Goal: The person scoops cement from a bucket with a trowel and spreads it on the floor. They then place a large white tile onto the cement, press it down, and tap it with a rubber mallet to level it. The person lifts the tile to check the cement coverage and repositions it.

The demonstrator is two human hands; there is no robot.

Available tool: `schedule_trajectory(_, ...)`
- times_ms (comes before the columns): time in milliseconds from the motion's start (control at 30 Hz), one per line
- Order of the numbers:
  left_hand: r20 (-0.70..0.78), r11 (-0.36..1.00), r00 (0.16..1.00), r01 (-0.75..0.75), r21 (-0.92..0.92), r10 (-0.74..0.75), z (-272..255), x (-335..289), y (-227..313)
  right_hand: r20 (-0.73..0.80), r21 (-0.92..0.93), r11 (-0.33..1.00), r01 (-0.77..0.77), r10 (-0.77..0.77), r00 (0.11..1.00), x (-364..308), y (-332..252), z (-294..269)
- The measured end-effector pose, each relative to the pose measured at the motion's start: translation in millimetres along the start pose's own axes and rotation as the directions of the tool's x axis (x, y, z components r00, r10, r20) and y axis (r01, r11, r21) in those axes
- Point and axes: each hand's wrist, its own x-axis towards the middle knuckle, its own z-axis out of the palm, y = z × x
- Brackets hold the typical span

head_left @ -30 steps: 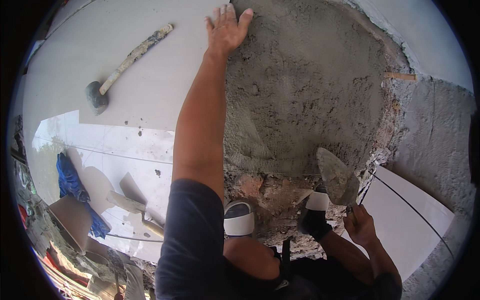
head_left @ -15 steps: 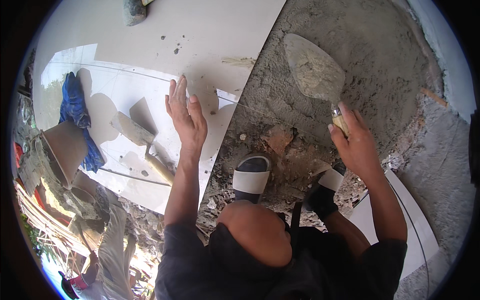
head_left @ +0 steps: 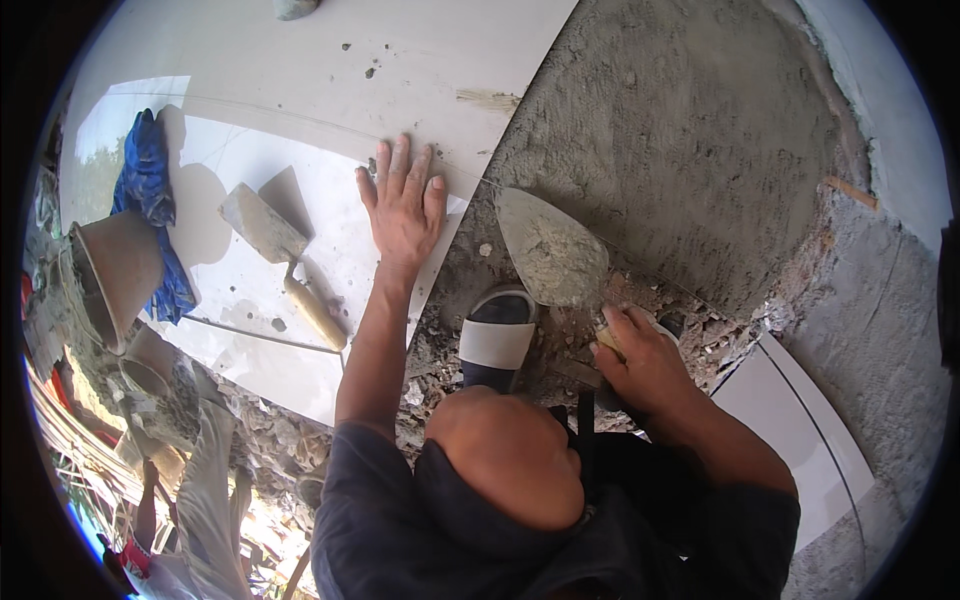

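My left hand (head_left: 405, 215) rests on a large glossy pale tile (head_left: 430, 70), fingers spread, close to the tile's right edge. In my right hand (head_left: 648, 365) is the handle of a pointed brick trowel (head_left: 555, 250). Wet mortar coats its broad blade, which lies at the near edge of the grey mortar bed (head_left: 690, 130), in front of my feet. My fingers hide most of the handle. Left of my left forearm, a smaller trowel (head_left: 262, 222) with a wooden handle lies on the tile. A thin string runs past my left fingertips and across the mortar.
Blue gloves (head_left: 148, 170) and a tipped, mortar-stained bucket (head_left: 125, 260) are at the left. My sandal (head_left: 497, 343) stands on rubble between tile and mortar. A cut tile piece (head_left: 785, 430) lies at lower right, and a white wall (head_left: 885, 110) bounds the far right.
My left hand has come down flat onto the tile. My right hand has drawn the trowel nearer and to the left, off the middle of the mortar, whose surface now looks more evenly ridged.
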Motion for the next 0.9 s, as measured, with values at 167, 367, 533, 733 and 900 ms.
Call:
schedule_trajectory(167, -0.020, 0.999, 1.000, -0.015, 0.032, 0.016, 4, -3, -1, 0.241, -0.137, 0.991, -0.005, 0.038, 0.970, -31, 56, -46)
schedule_trajectory(367, 0.105, 0.967, 0.971, -0.227, 0.117, 0.215, 11, -3, -6, 0.492, -0.006, 0.950, -0.313, 0.275, 0.826, -32, 132, 10)
schedule_trajectory(533, 0.062, 0.959, 0.964, -0.264, 0.101, 0.259, 15, -1, -8, 0.504, -0.122, 0.961, -0.247, 0.274, 0.819, -28, 155, 74)
schedule_trajectory(733, 0.044, 0.953, 0.959, -0.284, 0.109, 0.281, 20, -2, -16, 0.417, -0.168, 0.919, -0.358, 0.395, 0.818, -50, 164, 49)
schedule_trajectory(900, 0.037, 0.929, 0.945, -0.325, 0.176, 0.324, 20, -2, -17, 0.222, -0.169, 0.826, -0.538, 0.563, 0.796, -127, 204, 3)
